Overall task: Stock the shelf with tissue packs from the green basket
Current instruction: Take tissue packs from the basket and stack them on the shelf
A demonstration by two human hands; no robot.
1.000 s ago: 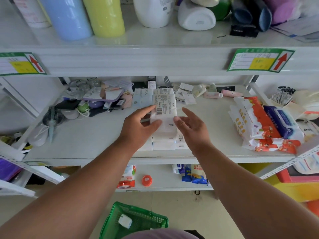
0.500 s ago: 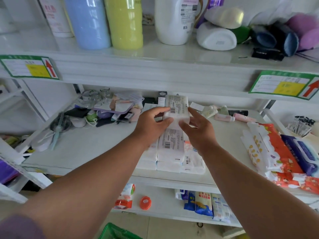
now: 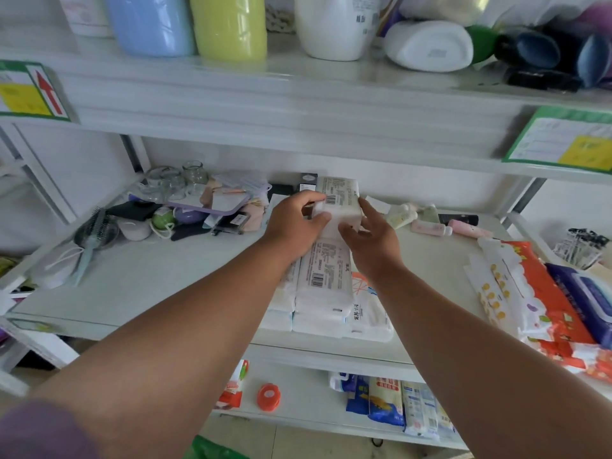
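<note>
White metal shelving (image 3: 139,286) fills the view, its middle tier cluttered at the back. A tissue pack (image 3: 337,203) is held above that tier — the left hand (image 3: 294,223) is curled on its left edge, the right hand (image 3: 371,240) on its right. Below and nearer, stacked tissue packs (image 3: 324,293) lie by the front edge. Placement is judged underway; lowering behind the stack, then release, is called for. Only a corner of the green basket (image 3: 212,450) is seen.

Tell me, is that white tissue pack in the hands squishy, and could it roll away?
Probably squishy: the tissue pack has soft, rounded wrapped edges, and the left hand and right hand hold it with only light fingers. It likely weighs little. Rolling seems unlikely, since it is a flat block like the stacked packs below.
</note>
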